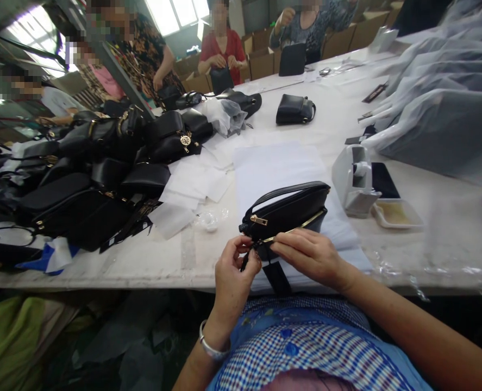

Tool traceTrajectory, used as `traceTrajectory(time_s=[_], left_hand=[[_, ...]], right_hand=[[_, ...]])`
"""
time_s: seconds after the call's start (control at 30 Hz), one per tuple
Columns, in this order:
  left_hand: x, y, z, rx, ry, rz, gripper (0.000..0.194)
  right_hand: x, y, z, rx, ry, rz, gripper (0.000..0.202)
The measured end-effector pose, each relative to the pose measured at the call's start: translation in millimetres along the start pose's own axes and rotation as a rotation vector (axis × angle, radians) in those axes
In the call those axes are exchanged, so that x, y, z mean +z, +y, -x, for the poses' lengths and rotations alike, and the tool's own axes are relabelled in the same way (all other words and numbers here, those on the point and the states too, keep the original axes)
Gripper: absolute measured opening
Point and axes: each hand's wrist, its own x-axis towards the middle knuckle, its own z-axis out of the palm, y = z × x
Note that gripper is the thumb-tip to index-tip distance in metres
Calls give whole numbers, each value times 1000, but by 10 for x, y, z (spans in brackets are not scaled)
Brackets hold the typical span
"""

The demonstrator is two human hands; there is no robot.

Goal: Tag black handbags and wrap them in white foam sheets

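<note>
A small black handbag [295, 209] with a gold zip and a looped handle lies at the table's near edge on white paper sheets [273, 163]. My left hand [237, 263] pinches a short black strap at the bag's lower left corner, beside the end of the zip. On the bag's near side, my right hand [312, 255] presses its closed fingers along the edge below the zip, the thumb hidden. Between my hands a black hang tag [277, 278] dangles toward me. A gold zip puller [259, 220] shows on the upper pocket.
Black bags [61, 201] are heaped at the left, with loose white papers [195, 179] beside them. A tape dispenser [352, 179] and a shallow plastic tub [398, 213] stand right. Wrapped bags [444, 130] line the far right. Several people work across the table.
</note>
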Motion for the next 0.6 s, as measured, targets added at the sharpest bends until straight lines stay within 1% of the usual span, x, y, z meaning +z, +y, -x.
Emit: traceTrajectory(time_s=[0.1, 0.17, 0.23, 0.3, 0.4, 0.47, 0.53, 0.6], left_hand=[[1, -26, 6, 34, 6, -62, 23], [-1, -29, 20, 77, 6, -144, 20], [-4, -14, 40, 162, 14, -267, 16], [-4, 18, 63, 297, 39, -416, 15], [20, 76, 92, 523, 74, -576, 19], [54, 104, 102, 630, 66, -615, 23], [92, 122, 105, 693, 46, -619, 23], [122, 140, 107, 701, 33, -583, 22]], right_hand=[[-45, -84, 54, 103, 81, -45, 24], [-64, -154, 63, 182, 152, -58, 24], [-75, -221, 59, 254, 200, -71, 25], [-84, -274, 49, 304, 228, -82, 27], [-101, -327, 33, 328, 252, -83, 29], [-113, -347, 22, 324, 260, -89, 29], [-121, -360, 11, 307, 257, -103, 29], [-121, -370, 6, 297, 254, -114, 29]])
